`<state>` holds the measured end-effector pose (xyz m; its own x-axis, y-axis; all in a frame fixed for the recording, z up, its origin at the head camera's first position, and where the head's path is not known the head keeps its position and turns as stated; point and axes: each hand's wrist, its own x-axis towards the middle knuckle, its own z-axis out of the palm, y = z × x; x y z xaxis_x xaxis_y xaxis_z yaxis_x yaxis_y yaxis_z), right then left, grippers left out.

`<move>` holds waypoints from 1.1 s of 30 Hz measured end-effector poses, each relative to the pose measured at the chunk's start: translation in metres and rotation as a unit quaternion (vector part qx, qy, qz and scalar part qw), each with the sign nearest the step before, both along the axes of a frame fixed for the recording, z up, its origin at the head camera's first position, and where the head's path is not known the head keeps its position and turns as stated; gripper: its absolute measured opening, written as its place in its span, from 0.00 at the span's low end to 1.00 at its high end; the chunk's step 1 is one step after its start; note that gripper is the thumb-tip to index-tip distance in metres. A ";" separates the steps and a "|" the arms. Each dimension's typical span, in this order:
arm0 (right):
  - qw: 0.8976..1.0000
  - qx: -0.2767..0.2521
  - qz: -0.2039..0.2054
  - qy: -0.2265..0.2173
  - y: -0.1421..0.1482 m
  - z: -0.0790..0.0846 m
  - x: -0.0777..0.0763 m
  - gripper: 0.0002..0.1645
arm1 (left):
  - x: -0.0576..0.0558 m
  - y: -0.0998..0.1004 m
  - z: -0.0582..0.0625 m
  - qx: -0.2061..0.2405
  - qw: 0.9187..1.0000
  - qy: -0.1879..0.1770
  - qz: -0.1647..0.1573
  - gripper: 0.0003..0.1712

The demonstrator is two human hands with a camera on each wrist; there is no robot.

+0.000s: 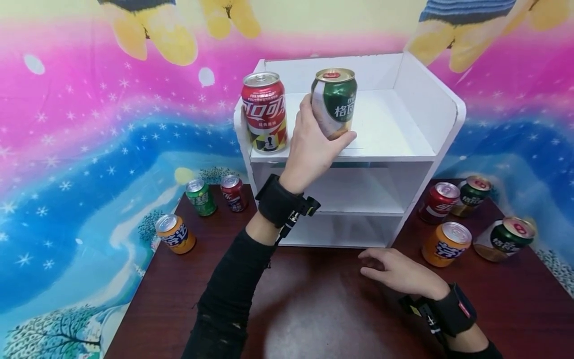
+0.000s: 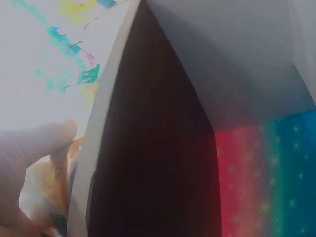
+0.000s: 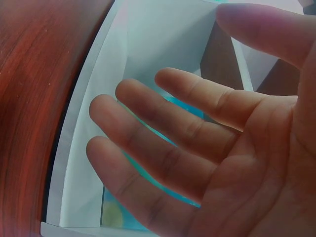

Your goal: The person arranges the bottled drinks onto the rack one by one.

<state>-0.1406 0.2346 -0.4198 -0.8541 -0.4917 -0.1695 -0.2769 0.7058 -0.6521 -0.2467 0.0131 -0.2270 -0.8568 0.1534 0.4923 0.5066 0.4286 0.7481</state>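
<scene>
My left hand [image 1: 309, 144] grips a green, white and gold can [image 1: 337, 102] over the top shelf of a white shelf unit [image 1: 399, 158], thumb across its lower front. Just left of it, a red Coca-Cola can [image 1: 264, 112] stands upright on the same shelf. In the left wrist view my thumb [image 2: 44, 140] shows beside the shelf edge, with only part of the can visible. My right hand [image 1: 399, 271] is low in front of the unit's bottom right corner. The right wrist view shows its fingers [image 3: 153, 148] spread and relaxed, the palm holding nothing.
On the table's left side stand a green can [image 1: 201, 198], a dark red can [image 1: 233, 193] and an orange can [image 1: 176, 234]. Right of the unit are a red can [image 1: 439, 203], another orange can [image 1: 447, 244] and two green-gold cans [image 1: 504, 240]. A patterned cloth hangs behind.
</scene>
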 end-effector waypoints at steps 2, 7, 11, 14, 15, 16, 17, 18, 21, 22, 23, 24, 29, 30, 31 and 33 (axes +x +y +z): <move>1.000 0.004 0.000 0.002 0.000 -0.001 0.000 0.28 | 0.000 -0.002 0.000 0.001 1.000 -0.011 -0.007 0.56; 1.000 0.011 -0.001 0.007 0.000 -0.002 0.001 0.28 | -0.001 -0.006 0.002 0.002 0.999 -0.025 -0.024 0.56; 1.000 0.011 -0.004 0.009 -0.001 -0.001 0.001 0.28 | 0.000 -0.006 0.004 0.004 0.999 -0.026 -0.022 0.58; 1.000 0.008 -0.006 0.006 -0.002 0.000 0.002 0.27 | 0.000 -0.003 0.003 0.001 1.000 -0.019 -0.011 0.60; 1.000 0.008 -0.006 0.005 -0.003 0.001 0.002 0.27 | 0.000 -0.002 0.002 -0.001 1.000 -0.016 -0.005 0.60; 1.000 0.008 -0.005 0.004 -0.003 0.001 0.002 0.27 | 0.000 0.000 0.001 -0.002 1.000 -0.013 -0.001 0.59; 1.000 0.006 -0.004 0.003 -0.003 0.001 0.002 0.27 | 0.000 0.001 0.000 -0.003 1.000 -0.011 0.002 0.59; 1.000 0.006 -0.003 0.002 -0.003 0.000 0.002 0.27 | 0.000 0.002 0.000 -0.005 1.000 -0.010 0.005 0.58; 1.000 0.005 0.001 0.003 -0.002 -0.001 0.003 0.26 | 0.001 0.004 0.000 -0.009 1.000 -0.009 0.007 0.55; 1.000 0.005 0.002 0.003 -0.002 -0.001 0.003 0.26 | 0.001 0.003 0.000 -0.009 1.000 -0.010 0.006 0.54; 1.000 0.005 0.003 0.004 -0.002 -0.001 0.003 0.26 | 0.001 0.003 0.000 -0.008 1.000 -0.012 0.003 0.53; 1.000 0.005 0.004 0.006 -0.002 -0.001 0.003 0.27 | 0.000 0.002 0.001 -0.006 1.000 -0.015 0.000 0.52; 1.000 0.008 0.005 0.013 -0.002 0.000 0.002 0.28 | -0.001 -0.005 0.004 0.017 0.999 -0.036 -0.030 0.50; 1.000 0.008 0.004 0.014 -0.002 0.001 0.002 0.28 | -0.001 -0.007 0.005 0.022 0.998 -0.041 -0.034 0.50; 1.000 0.008 0.003 0.013 -0.003 0.001 0.002 0.28 | -0.002 -0.008 0.005 0.027 0.998 -0.046 -0.039 0.50; 1.000 0.009 0.001 0.009 -0.003 0.001 0.002 0.28 | -0.002 -0.010 0.005 0.036 0.997 -0.055 -0.043 0.50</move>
<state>-0.1389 0.2312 -0.4187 -0.8565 -0.4899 -0.1624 -0.2897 0.7167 -0.6343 -0.2489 0.0031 -0.2223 -0.8917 0.1960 0.4079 0.4517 0.3307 0.8286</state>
